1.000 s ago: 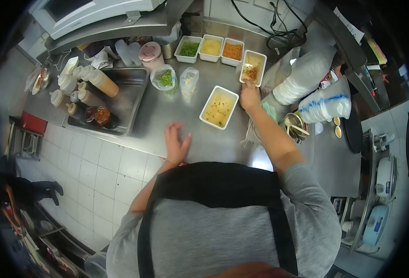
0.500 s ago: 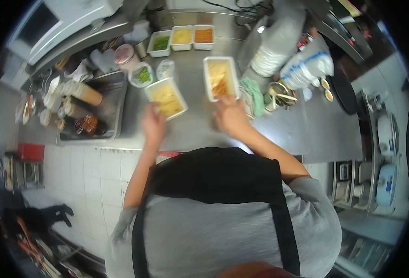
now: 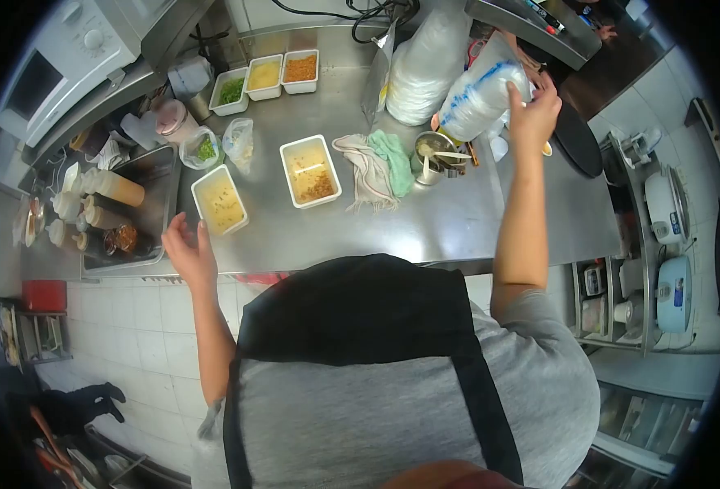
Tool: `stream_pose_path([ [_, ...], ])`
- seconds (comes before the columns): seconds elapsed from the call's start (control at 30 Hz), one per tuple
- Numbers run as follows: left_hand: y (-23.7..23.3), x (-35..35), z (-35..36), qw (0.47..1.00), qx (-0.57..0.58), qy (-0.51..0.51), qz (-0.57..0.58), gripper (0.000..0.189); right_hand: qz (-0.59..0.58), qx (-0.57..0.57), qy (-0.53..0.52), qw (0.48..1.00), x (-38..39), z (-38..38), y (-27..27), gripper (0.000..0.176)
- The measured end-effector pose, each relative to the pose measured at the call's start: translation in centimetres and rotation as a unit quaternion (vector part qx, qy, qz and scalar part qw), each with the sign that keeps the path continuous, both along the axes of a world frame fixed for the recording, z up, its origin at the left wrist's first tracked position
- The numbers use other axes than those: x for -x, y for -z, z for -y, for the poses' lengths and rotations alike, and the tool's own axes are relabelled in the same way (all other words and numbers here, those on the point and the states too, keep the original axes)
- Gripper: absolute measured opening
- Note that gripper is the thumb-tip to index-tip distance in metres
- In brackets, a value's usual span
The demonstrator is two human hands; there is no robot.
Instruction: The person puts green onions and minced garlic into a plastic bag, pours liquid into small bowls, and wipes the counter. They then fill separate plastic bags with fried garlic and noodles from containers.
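Observation:
My left hand (image 3: 190, 254) has its fingers apart beside the white rectangular tub (image 3: 242, 220) on the left, which holds a pale yellow food with small bits. Over at the right, my right hand (image 3: 533, 118) reaches up to the end of a clear plastic sleeve with blue print (image 3: 482, 98), packed with stacked white pieces. Its thumb overlaps the sleeve's edge, and the fingers spread away from the thumb. Between my arms stands a second white tub (image 3: 311, 173), with pale contents and orange-brown crumbs at its near end.
Small white tubs of chopped greens (image 3: 231, 91), yellow shreds (image 3: 264, 76) and orange crumbs (image 3: 300, 70) line the back. Squeeze bottles (image 3: 119, 189) stand in a metal tray (image 3: 164, 196) at left. Cloths (image 3: 368, 171) lie by a metal pot of utensils (image 3: 427, 147). Another wrapped stack (image 3: 425, 73) stands behind.
My right hand has left the middle tub and moved right and up to the printed sleeve. My left hand has come off the left tub. The view has shifted, showing the counter further left.

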State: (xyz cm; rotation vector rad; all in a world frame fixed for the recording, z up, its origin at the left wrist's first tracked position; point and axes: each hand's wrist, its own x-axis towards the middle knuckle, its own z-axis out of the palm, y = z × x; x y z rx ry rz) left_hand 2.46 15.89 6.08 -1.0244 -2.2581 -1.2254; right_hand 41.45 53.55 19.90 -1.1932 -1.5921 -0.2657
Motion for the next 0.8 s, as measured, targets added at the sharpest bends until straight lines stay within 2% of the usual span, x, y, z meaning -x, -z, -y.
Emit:
stream_pose_path([
  [0.03,-0.8,-0.9,-0.3,1.0,-0.001,0.011,-0.001,0.038,0.046,0.065,0.007,0.997,-2.3,-2.2,0.0,0.032],
  [0.13,-2.8,-3.9,-2.7,0.999,-0.015,0.045,0.001,0.038,-0.064,-0.039,-0.122,0.99,-3.7,-2.7,-2.5,0.018],
  [0.23,-3.2,-6.4,-4.5,0.997,-0.042,0.066,0.027,0.038,-0.146,-0.059,-0.198,0.967,-3.9,-2.3,-3.4,0.022],
  [0.27,-2.9,-7.2,-5.1,0.996,-0.036,0.072,0.023,0.039,-0.096,-0.049,-0.152,0.983,-3.1,-1.2,-3.8,0.023],
  [0.3,-1.7,-7.7,-5.9,0.993,-0.04,0.083,0.072,0.04,-0.003,-0.081,-0.117,0.99,-3.5,-2.7,-2.6,0.023],
  [0.33,-1.8,-9.4,-6.6,0.983,-0.024,0.104,0.149,0.043,-0.056,0.003,-0.18,0.982,-4.2,-4.6,-1.2,0.023],
  [0.37,-2.0,-11.1,-7.3,0.97,-0.005,0.142,0.197,0.044,-0.105,0.087,-0.239,0.962,-4.3,-5.9,-0.3,0.023],
  [0.4,-2.1,-12.7,-8.1,0.953,0.01,0.181,0.243,0.044,-0.249,0.096,-0.342,0.901,-3.3,-6.0,-0.2,0.022],
  [0.43,-1.9,-14.3,-8.9,0.945,0.024,0.211,0.247,0.044,-0.386,0.107,-0.43,0.809,-2.6,-5.9,-0.2,0.022],
  [0.47,-1.6,-15.5,-9.5,0.936,0.04,0.244,0.251,0.045,-0.381,0.136,-0.422,0.811,-2.6,-6.3,-0.1,0.025],
  [0.57,-1.1,-17.6,-10.5,0.948,0.091,0.267,0.146,0.044,-0.481,0.156,-0.457,0.732,-1.6,-3.6,-1.1,0.031],
  [0.6,-1.1,-17.9,-10.5,0.948,0.095,0.261,0.154,0.044,-0.477,0.162,-0.481,0.718,-1.9,-3.6,-0.9,0.036],
  [0.7,-1.3,-18.8,-10.8,0.949,0.104,0.251,0.161,0.044,-0.509,0.14,-0.514,0.676,-1.5,-2.2,-1.7,0.032],
  [0.8,-1.3,-19.0,-10.7,0.958,0.089,0.231,0.144,0.043,-0.504,0.079,-0.58,0.635,-1.5,-1.4,-3.2,0.036],
])
